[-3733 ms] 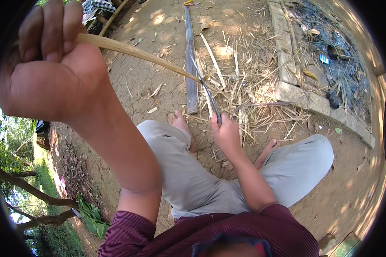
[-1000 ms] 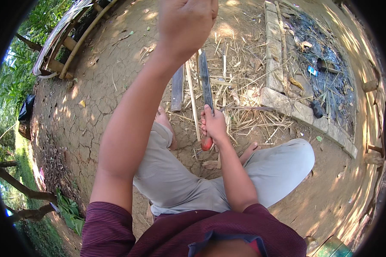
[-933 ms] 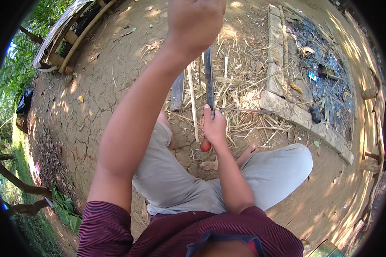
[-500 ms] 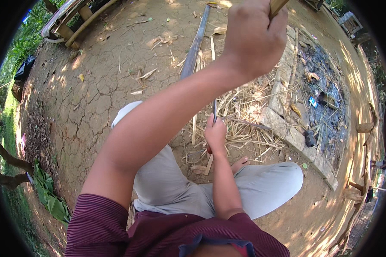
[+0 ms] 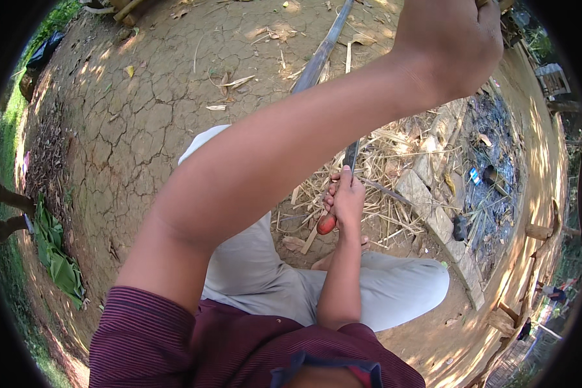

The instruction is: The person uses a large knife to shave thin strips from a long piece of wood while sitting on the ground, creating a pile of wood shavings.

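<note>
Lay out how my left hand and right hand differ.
The left hand is at the picture's upper right; the right hand is lower, nearer the middle. The left hand looks much larger than the right hand. The left hand grips a stick, barely visible at the top edge; the right hand holds a red-handled knife. Both are bare and closed.

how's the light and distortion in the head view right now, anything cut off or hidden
Head view: sun dapples the dirt ground, with bright streaks toward the picture's right; head view: fisheye bending near the rim, black corners; head view: the left hand is cut by the top edge, and the left forearm hides part of the knife.
</note>
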A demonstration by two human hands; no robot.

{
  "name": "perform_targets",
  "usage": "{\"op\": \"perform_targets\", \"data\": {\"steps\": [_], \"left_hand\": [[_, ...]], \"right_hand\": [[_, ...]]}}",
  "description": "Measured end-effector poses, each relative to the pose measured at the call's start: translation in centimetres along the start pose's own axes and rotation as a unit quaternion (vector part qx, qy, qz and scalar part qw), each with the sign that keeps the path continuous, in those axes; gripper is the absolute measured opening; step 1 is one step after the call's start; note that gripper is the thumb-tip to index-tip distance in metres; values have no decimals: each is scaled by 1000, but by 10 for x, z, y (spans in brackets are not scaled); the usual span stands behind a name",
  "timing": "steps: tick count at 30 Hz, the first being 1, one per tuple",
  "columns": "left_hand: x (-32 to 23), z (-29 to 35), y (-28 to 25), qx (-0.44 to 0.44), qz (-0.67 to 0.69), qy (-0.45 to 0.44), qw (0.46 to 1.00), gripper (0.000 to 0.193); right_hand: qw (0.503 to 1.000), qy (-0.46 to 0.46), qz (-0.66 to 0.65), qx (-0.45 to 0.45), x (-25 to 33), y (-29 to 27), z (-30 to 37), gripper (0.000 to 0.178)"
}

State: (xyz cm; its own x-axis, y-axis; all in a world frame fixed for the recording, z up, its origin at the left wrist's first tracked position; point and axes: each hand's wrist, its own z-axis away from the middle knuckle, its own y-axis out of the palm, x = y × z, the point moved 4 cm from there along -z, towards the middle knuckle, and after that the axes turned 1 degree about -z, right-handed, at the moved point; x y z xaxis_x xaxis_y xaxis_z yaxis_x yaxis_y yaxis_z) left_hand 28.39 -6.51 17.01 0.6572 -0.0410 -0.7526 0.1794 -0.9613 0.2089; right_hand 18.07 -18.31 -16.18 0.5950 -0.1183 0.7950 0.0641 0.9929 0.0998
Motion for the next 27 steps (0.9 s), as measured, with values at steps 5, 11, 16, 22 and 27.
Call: {"op": "perform_targets", "data": {"steps": [5,11,16,22,27], "left_hand": [[25,4,1,-40,-55,60,996,25],[32,-18,-7,-26,-104,-21,994,29],[33,-17,-2,-9,-78,-42,996,30],[37,-11,0,-16,-79,-14,997,25],[26,13,5,18,-45,-61,997,23]], "right_hand": [[981,-102,152,-59,-35,-14,-34,42],[995,-38,89,-33,-1,1,-11,44],[999,1,-36,-3,24,9,11,41],[941,-298,127,-97,69,12,55,35],[891,-243,339,-181,-16,0,-15,36]]}}
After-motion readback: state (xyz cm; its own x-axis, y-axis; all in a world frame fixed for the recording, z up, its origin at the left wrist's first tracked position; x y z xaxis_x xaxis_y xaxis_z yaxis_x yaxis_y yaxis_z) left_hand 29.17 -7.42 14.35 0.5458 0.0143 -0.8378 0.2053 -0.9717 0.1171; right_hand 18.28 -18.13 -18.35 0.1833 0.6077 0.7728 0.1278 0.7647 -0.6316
